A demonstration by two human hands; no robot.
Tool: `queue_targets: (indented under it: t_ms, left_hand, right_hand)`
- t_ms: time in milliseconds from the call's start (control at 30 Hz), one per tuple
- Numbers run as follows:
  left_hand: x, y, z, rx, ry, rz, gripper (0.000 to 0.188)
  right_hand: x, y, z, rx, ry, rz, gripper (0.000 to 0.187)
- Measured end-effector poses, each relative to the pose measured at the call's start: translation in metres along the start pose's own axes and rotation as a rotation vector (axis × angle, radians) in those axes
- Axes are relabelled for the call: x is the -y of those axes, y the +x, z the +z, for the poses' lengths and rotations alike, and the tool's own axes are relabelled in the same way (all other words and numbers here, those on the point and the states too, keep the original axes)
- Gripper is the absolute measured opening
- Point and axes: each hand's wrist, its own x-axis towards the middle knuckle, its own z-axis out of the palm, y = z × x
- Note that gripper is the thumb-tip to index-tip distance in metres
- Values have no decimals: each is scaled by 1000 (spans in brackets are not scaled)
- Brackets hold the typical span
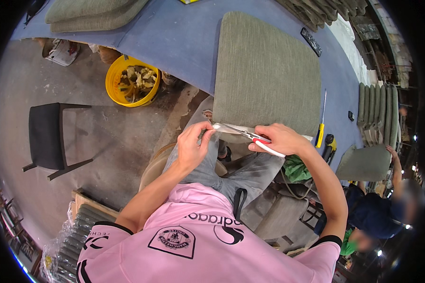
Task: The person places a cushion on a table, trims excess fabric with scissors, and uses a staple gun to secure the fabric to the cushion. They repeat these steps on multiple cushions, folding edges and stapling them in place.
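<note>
So the fingers (204,126) of the left hand (192,144) are pinching the end of a thin white strip (243,128) along the near edge of a grey-green cushion (267,70), thumb and index pressed together on it. The right hand (281,137) has its fingers curled round the red and white handles of a pair of scissors (268,145), blades pointing left along that same strip, with the tips right by the left fingertips. Can't tell if the blades are actually biting into anything. The cushion is lying flat on a blue counter (179,52), its near edge facing the person's grey trousers (200,165). Just right of it there's a screwdriver (320,135) with a yellow handle, and a black and yellow tool (329,147) below that, too hidden to say what kind. Up by the cushion's far right corner sits a flat black gadget (311,41). More cushions (94,14) are stacked at the far left of the counter, and a whole row of them (378,108) stands over on the right. Near that row, a co-worker in dark clothes (375,214) has a hand at the edge of another cushion (363,162). Off to the left, a yellow bucket (109,80) full of scraps (138,81) is by the counter, and a dark chair (47,137) is out on the grey floor (113,151).
</note>
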Motion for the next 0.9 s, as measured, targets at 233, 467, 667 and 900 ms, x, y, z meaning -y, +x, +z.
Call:
queue_targets:
  t_ms: [233, 467, 667, 900]
  left_hand:
    - [2, -8, 0, 54, -16, -103, 16]
    - [2, -10, 0, 79, -15, -162, 15]
    - [-5, -7, -3, 104, -40, -155, 10]
    - [-6, -12, -10, 91, -46, -110, 11]
  right_hand:
    - [4, 5, -1, 24, 66, -14, 67]
    - [0, 8, 4, -23, 102, -57, 64]
    - [-10, 5, 24, -161, 148, -135, 51]
    - [4, -15, 70, -286, 425, -13, 42]
